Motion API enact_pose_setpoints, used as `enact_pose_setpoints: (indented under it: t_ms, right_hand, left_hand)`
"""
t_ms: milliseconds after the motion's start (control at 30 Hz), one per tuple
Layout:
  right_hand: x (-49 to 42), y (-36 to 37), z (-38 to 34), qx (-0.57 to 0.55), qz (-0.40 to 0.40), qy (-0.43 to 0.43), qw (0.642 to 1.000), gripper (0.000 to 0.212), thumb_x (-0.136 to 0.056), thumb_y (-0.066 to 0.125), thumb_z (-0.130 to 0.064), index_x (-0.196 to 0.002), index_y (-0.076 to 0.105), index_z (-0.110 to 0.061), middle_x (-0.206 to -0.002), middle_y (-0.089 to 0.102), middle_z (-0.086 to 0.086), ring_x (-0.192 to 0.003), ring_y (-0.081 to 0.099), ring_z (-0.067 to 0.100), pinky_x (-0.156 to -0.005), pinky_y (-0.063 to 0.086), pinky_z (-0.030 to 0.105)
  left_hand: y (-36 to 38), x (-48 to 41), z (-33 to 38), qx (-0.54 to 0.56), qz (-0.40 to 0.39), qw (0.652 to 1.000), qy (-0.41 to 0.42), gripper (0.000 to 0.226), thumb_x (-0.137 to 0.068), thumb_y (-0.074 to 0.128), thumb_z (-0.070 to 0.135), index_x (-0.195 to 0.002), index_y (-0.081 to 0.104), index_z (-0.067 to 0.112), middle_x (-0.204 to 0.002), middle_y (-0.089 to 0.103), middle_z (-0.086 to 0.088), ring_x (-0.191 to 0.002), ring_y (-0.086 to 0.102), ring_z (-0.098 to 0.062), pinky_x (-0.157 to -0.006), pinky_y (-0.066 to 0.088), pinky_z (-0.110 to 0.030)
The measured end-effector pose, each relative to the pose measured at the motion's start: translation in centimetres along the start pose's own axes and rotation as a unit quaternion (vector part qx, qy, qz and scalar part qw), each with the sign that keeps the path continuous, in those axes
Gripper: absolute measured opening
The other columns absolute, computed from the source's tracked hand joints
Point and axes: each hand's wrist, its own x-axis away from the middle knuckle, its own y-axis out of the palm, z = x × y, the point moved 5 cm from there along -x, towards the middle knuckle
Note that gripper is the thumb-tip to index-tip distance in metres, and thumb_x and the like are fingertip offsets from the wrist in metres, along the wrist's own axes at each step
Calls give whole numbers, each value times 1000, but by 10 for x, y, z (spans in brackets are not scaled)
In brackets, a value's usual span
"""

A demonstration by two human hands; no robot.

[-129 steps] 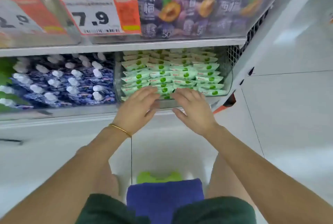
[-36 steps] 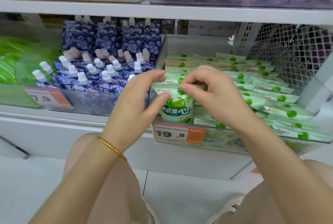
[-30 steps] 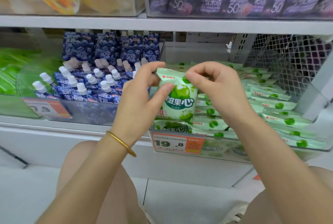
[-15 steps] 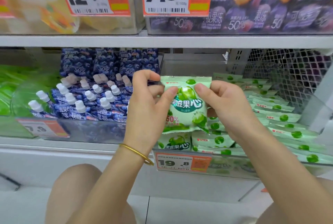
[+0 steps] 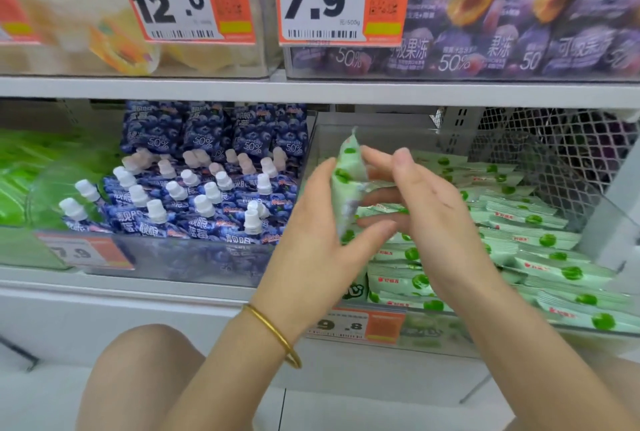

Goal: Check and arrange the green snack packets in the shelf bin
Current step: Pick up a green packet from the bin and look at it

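Lower shop shelf [image 5: 156, 287]: the clear bin [image 5: 604, 222] at its right end holds green snack packets [image 5: 540, 240] laid flat in rows. One packet [image 5: 348, 184] stands edge-on above the bin, apparently for inspection. The left hand [image 5: 311, 240] pinches it between thumb and fingers; the right hand [image 5: 433, 209], fingers nearly straight, touches its far face.

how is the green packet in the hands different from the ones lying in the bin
The held packet stands upright, turned nearly edge-on; the binned packets lie flat in overlapping rows. The left hand grips the held packet and the right hand touches it; the binned packets rest in the clear bin. Both have pale green wrappers with green fruit spots.
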Motion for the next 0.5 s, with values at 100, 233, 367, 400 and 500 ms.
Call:
enact_pose_setpoints:
  t_ms: [100, 233, 367, 400, 500]
  right_hand:
    - [-2, -3, -2, -21, 2, -7, 1000, 28, -95, 44, -33, -107, 67, -25, -100, 69, -5, -80, 65, 12, -64, 56, 30]
    - [-12, -17, 2, 37, 67, 5, 997, 23, -94, 53, -30, -115, 60, -25, -95, 63, -8, -76, 60, 3, -63, 52, 26]
    - [-14, -6, 4, 17, -18, 43, 999, 24, -91, 54, -36, -102, 68, -20, -93, 73, -6, -81, 68, 7, -69, 55, 27]
    - [-14, -5, 4, 10, -19, 41, 999, 23, -91, 55, -34, -96, 69, -17, -91, 73, -1, -82, 69, 15, -72, 57, 33]
    - [-15, -8, 7, -22, 6, 47, 999, 23, -91, 57, -30, -93, 70, -11, -89, 73, 9, -80, 69, 28, -72, 56, 41]
  left_hand:
    - [-14, -7, -11, 84, 28, 994, -68, 38, -85, 63, 26, -119, 45, 28, -109, 62, 15, -100, 59, 3, -90, 50, -28]
    - [-21, -11, -22, 263, -10, 958, -117, 29, -87, 57, 21, -116, 56, 20, -116, 66, 0, -111, 61, -20, -98, 44, -46]
    - [-18, -9, -19, 306, -51, 945, -106, 37, -86, 59, 22, -121, 55, 13, -117, 67, -3, -109, 62, -22, -87, 49, -34]
    - [-16, -9, -19, 310, -57, 943, -104, 40, -84, 60, 23, -122, 54, 13, -116, 67, -3, -107, 63, -22, -83, 51, -31]
    - [-12, -7, -20, 332, -95, 933, -104, 52, -79, 64, 12, -129, 49, 15, -119, 65, -6, -108, 63, -25, -84, 54, -36]
